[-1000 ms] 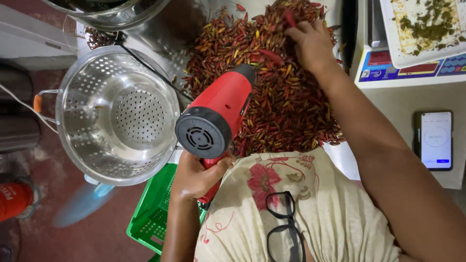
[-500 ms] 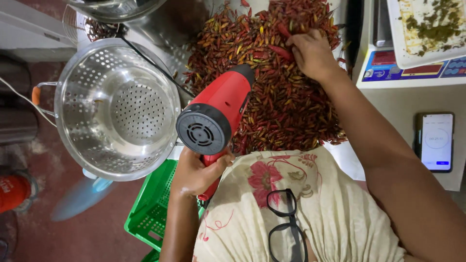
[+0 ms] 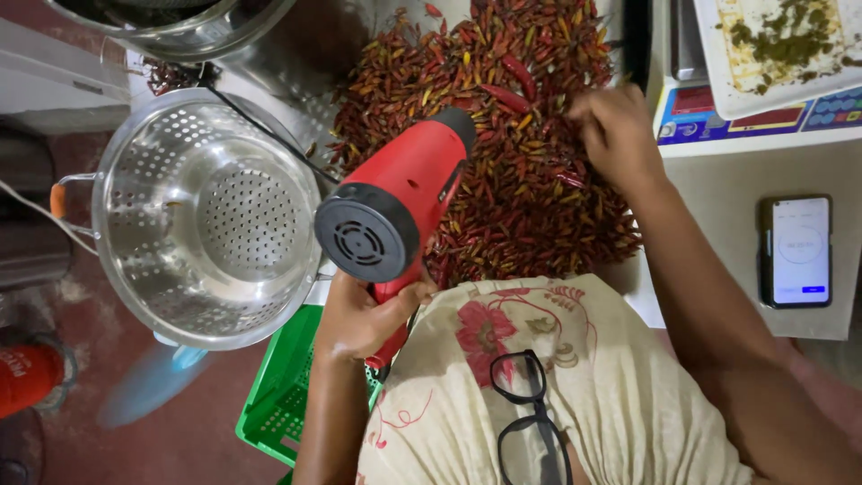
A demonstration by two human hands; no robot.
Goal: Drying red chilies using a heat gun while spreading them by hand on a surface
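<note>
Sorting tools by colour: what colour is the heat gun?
Red, with a black rear grille; the head view shows the heat gun clearly.

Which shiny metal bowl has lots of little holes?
The big colander beside the red heat gun; the metal pot at the top edge shows none.

We see a cream garment (image 3: pixel 548 395) filling the lower middle of the frame, printed with red flowers and thin red stems. Black-framed glasses (image 3: pixel 530 413) hang at its neckline. Our left hand (image 3: pixel 364 319) and right hand (image 3: pixel 615 135) are bare, both arms unsleeved.
</note>
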